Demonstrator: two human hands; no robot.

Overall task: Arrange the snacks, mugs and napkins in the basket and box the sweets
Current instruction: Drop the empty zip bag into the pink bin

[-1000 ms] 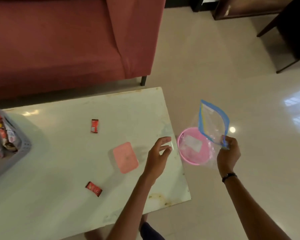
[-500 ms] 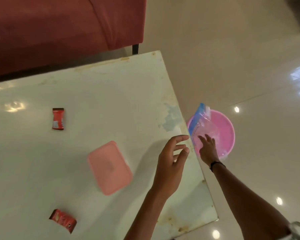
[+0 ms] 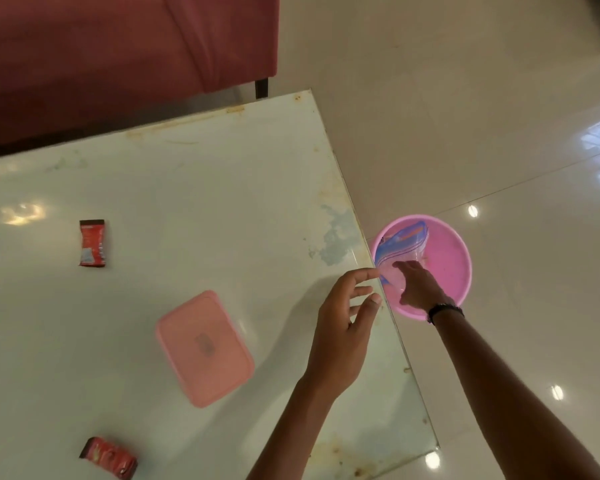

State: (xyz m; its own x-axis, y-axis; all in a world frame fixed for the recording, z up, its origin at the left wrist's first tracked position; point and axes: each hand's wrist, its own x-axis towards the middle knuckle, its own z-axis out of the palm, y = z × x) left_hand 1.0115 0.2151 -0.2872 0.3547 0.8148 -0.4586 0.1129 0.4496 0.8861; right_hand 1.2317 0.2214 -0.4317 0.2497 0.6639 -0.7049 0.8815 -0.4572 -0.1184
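A clear zip bag (image 3: pixel 401 241) with a blue seal lies in a pink round tub (image 3: pixel 456 261) on the floor, just past the table's right edge. My right hand (image 3: pixel 417 286) reaches down into the tub, and its straight fingers touch the bag's lower end. My left hand (image 3: pixel 345 327) hovers open over the right edge of the table (image 3: pixel 222 188) and holds nothing. On the table lie a pink rectangular box lid (image 3: pixel 203 348) and two red wrapped sweets, one at the left (image 3: pixel 92 242) and one at the front (image 3: pixel 109 457).
A red sofa (image 3: pixel 118 46) stands right behind the table, with one dark leg (image 3: pixel 261 87) at the table's far corner. Glossy tiled floor (image 3: pixel 499 133) spreads to the right of the table and around the tub.
My right hand lowered the zip bag from the air into the pink tub and stopped pinching it. The view tilted down and nearer the table; the basket at the left left the frame.
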